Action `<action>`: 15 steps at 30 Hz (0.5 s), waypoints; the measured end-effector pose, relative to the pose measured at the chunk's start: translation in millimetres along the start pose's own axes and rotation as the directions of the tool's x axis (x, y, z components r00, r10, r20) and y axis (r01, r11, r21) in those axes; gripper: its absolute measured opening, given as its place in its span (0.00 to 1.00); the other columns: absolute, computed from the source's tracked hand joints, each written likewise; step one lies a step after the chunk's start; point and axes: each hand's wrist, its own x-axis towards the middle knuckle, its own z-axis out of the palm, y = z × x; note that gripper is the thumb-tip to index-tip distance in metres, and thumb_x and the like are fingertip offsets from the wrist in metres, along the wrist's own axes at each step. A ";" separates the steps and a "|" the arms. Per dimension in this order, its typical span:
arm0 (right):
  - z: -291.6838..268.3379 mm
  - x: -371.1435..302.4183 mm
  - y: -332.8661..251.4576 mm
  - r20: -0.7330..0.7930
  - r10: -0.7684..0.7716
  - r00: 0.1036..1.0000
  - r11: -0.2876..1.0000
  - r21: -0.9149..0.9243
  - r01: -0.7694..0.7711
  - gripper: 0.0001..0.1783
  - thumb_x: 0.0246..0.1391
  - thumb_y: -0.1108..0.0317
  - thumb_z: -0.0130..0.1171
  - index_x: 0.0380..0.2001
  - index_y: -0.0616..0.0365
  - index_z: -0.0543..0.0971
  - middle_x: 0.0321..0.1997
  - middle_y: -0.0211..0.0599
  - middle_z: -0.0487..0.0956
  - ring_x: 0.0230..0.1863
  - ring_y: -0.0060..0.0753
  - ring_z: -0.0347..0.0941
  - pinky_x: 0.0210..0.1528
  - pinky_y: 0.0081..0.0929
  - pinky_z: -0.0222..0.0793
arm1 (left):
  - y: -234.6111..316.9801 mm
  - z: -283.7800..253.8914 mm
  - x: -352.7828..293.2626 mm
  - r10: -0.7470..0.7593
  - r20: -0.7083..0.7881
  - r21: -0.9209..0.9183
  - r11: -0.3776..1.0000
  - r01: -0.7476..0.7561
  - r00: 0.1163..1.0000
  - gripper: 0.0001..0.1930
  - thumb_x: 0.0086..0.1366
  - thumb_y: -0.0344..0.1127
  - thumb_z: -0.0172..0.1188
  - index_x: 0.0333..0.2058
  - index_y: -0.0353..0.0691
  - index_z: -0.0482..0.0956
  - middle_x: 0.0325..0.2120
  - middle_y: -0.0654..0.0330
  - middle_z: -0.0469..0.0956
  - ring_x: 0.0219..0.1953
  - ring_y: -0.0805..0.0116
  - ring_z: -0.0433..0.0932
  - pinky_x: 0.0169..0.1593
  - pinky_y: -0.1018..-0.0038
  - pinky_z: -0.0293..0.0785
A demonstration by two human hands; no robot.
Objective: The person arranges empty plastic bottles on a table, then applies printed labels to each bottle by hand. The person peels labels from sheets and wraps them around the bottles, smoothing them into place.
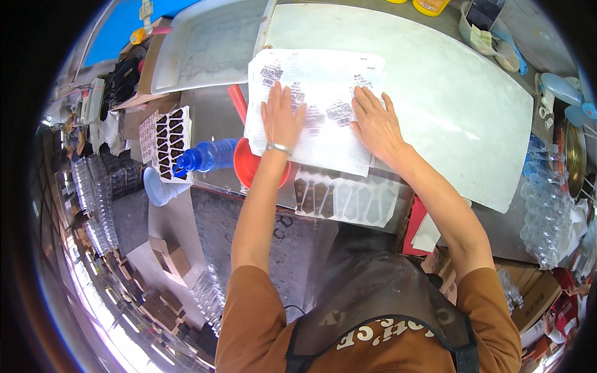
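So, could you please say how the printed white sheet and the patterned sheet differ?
The printed white sheet shows scattered blocks of dark print; the patterned sheet has a row of angular shapes, dark at left, pale at right. The left hand and right hand rest on the printed white sheet; neither touches the patterned sheet. The printed white sheet shows more area than the patterned sheet. Both look flat.

Left hand flat, right hand flat (both facing down), arms extended

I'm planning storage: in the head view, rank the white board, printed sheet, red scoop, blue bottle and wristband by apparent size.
1. White board
2. Printed sheet
3. Red scoop and blue bottle: unsure, the scoop is partly hidden
4. Wristband
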 end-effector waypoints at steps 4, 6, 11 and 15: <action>-5.8 -16.4 -13.4 -0.080 -0.069 0.994 0.992 0.101 0.077 0.21 0.55 0.67 0.60 0.51 0.66 0.75 0.68 0.48 0.66 0.72 0.45 0.57 0.71 0.57 0.50 | -16.4 5.8 32.1 -0.112 -0.011 0.062 0.992 0.112 0.994 0.34 0.67 0.54 0.55 0.63 0.35 0.67 0.68 0.48 0.60 0.72 0.52 0.54 0.71 0.48 0.45; -8.7 -27.0 -19.9 -0.099 -0.087 0.991 0.984 0.146 0.101 0.19 0.54 0.68 0.59 0.48 0.65 0.76 0.66 0.48 0.67 0.71 0.46 0.58 0.71 0.58 0.50 | -12.3 6.6 34.8 -0.099 -0.017 0.092 0.991 0.101 0.995 0.34 0.67 0.55 0.55 0.63 0.36 0.68 0.67 0.49 0.62 0.71 0.53 0.56 0.70 0.49 0.49; -21.6 -61.2 -27.2 -0.051 -0.093 0.994 0.972 0.214 0.102 0.17 0.51 0.69 0.62 0.46 0.61 0.78 0.64 0.46 0.70 0.70 0.46 0.60 0.70 0.57 0.51 | -9.8 -8.1 2.1 -0.070 -0.046 0.140 0.987 0.076 0.996 0.31 0.66 0.53 0.56 0.60 0.36 0.71 0.64 0.48 0.66 0.68 0.51 0.61 0.70 0.53 0.52; -46.8 -102.3 -22.9 -0.059 -0.094 0.994 0.931 0.349 0.108 0.16 0.49 0.72 0.63 0.44 0.59 0.78 0.60 0.45 0.73 0.63 0.49 0.67 0.66 0.54 0.57 | -34.9 -35.0 -49.9 -0.320 -0.082 -0.146 0.941 0.306 0.944 0.28 0.67 0.48 0.56 0.57 0.32 0.73 0.59 0.44 0.71 0.64 0.48 0.66 0.66 0.58 0.59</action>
